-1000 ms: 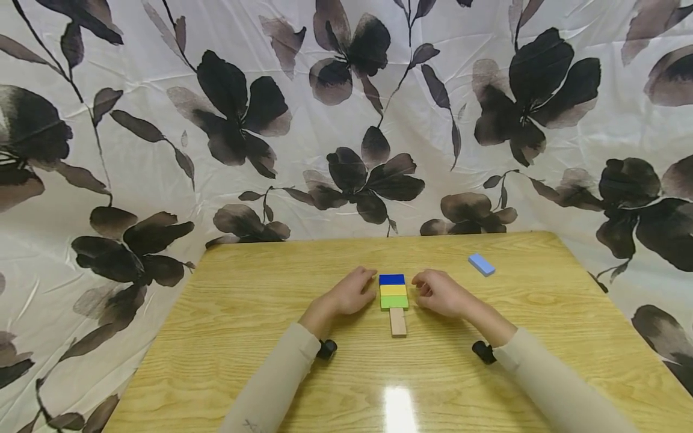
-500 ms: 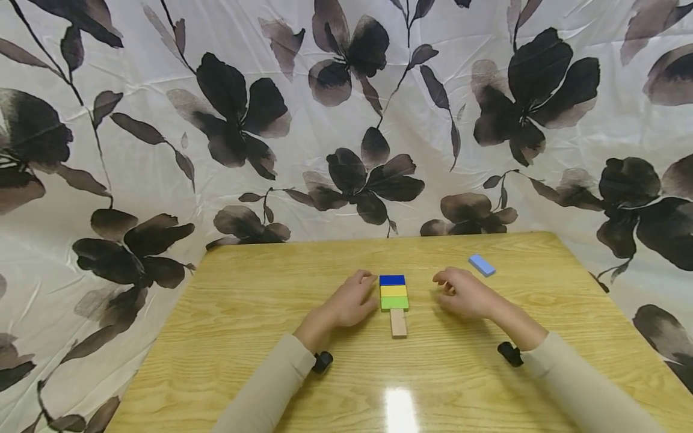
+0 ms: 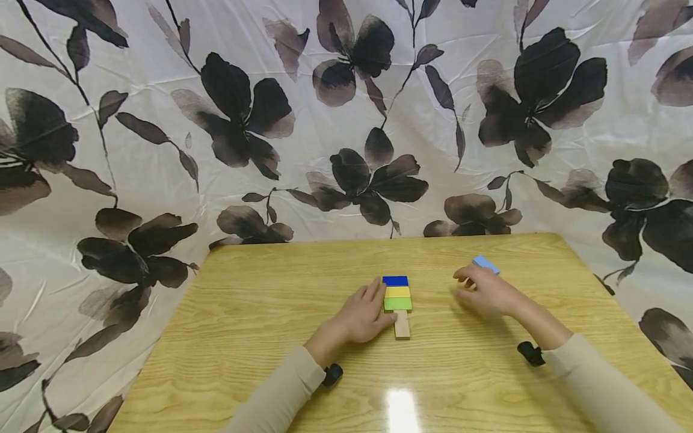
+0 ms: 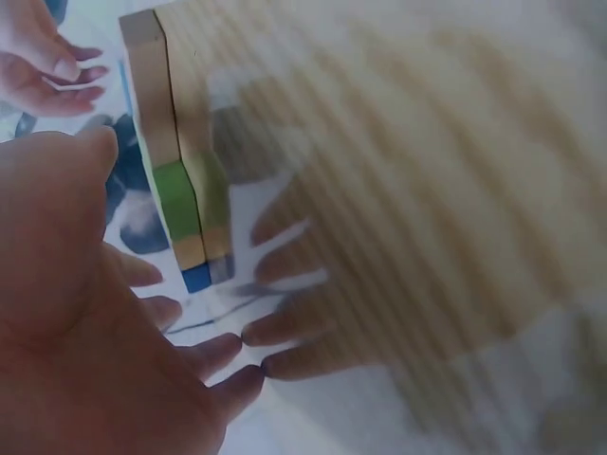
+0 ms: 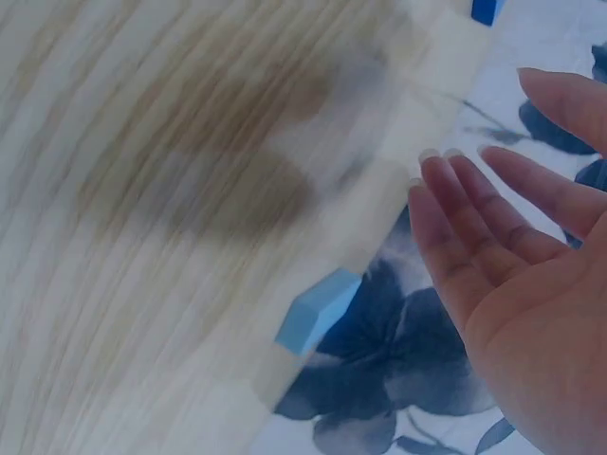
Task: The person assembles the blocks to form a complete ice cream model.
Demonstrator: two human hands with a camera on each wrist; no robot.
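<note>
A row of blocks lies flat on the table: a dark blue block (image 3: pixel 395 281), a yellow block (image 3: pixel 397 292), a lime green block (image 3: pixel 397 304) and a plain wooden block (image 3: pixel 402 326) standing lengthwise below them. Along the row's left side is my left hand (image 3: pixel 360 316), fingers extended and thumb by the wooden block; whether it touches them I cannot tell. My right hand (image 3: pixel 487 291) hovers just in front of a light blue block (image 3: pixel 486 264), partly covering it from the head view. In the right wrist view that light blue block (image 5: pixel 318 313) lies apart from my loosely bent, empty fingers.
The wood-grain table (image 3: pixel 260 282) has a glossy top that reflects hands and blocks. Behind it and at the sides hangs a white floral cloth (image 3: pixel 303 138). A black wrist camera (image 3: pixel 530 353) sits below my right wrist.
My right hand has moved away from the block row, rightward to the light blue block. My left hand has shifted slightly right and nearer, its thumb now by the wooden block.
</note>
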